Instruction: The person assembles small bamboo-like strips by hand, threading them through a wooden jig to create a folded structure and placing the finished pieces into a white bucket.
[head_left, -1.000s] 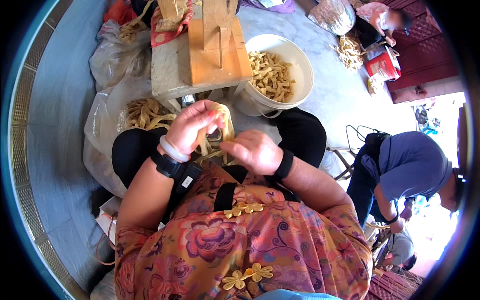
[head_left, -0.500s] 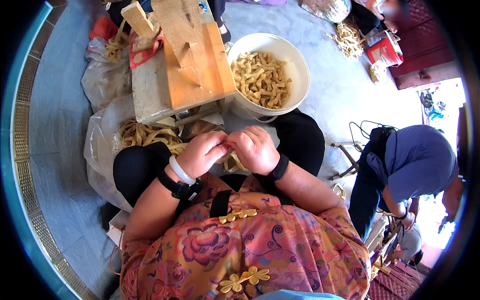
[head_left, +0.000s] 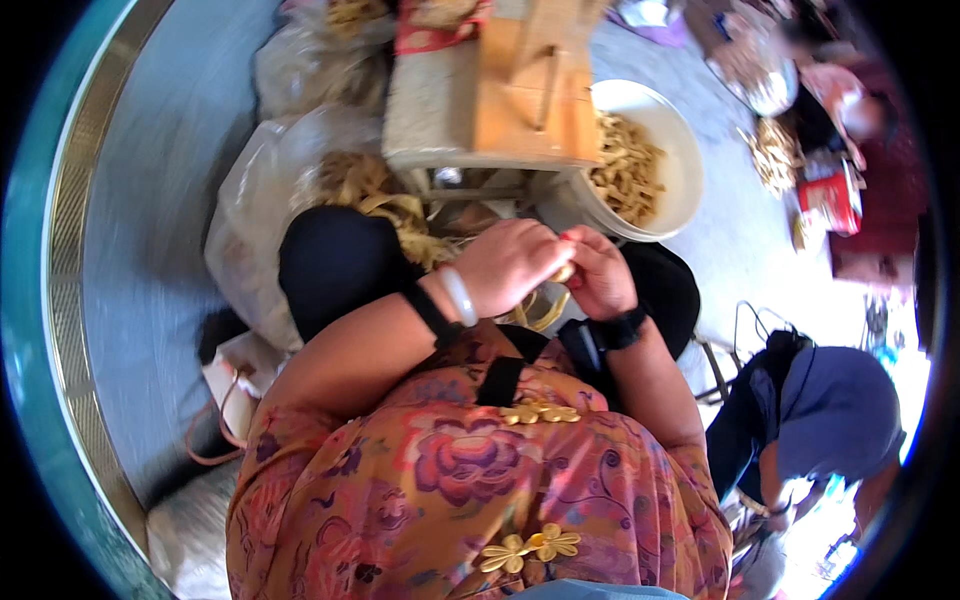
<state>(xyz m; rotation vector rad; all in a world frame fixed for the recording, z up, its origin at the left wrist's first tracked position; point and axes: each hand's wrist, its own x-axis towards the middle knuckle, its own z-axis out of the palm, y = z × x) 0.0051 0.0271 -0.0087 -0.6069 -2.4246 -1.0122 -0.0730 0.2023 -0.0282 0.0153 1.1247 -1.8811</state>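
Observation:
Over my lap my left hand (head_left: 510, 265) and my right hand (head_left: 603, 272) meet, fingertips pinched together. Between them is a tan strip (head_left: 564, 272), mostly covered by the fingers; whether it is knotted or folded I cannot make out. A pale loop of strip (head_left: 547, 312) hangs below the hands. Just beyond them, long loose tan strips (head_left: 405, 222) spill from a clear plastic bag (head_left: 240, 235) at my left knee. Ahead to the right, a white bucket (head_left: 688, 170) holds many short twisted tan pieces (head_left: 625, 168).
A low bench (head_left: 430, 125) with an orange-brown wooden board (head_left: 545, 125) and upright peg stands ahead. A person in a dark blue top (head_left: 840, 410) bends over at the right. Farther off are a strip pile (head_left: 772, 155) and a red container (head_left: 830, 203). A pale bag (head_left: 232, 385) lies left.
My view has swung, so bench, bucket and bags appear shifted. Both hands stay together at the strip, but the left now reaches farther across and the fingers have changed their hold.

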